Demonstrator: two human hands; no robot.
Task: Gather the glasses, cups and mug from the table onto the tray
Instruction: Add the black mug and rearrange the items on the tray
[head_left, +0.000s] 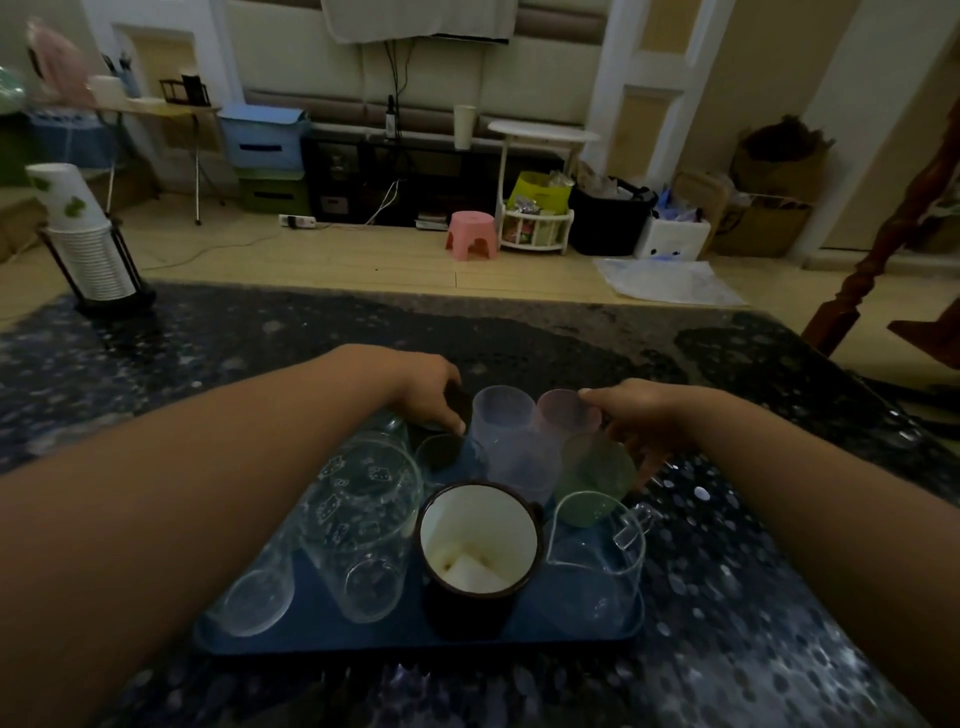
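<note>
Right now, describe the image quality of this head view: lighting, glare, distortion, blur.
Head view: dim indoor light, colours muted; the dark speckled stone table throws scattered bright glints; wide-angle distortion bows the room's edges and stretches both forearms; the clear printed glass and clear handled plastic cup are hard to outline on the blue tray; the white-lined enamel mug reads sharpest.

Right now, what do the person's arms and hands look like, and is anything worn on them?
Both forearms are bare up to the picture's edge, with no sleeves in view. The left hand and right hand show no gloves, watch or bracelet. Rings cannot be told in the dim light.
</note>
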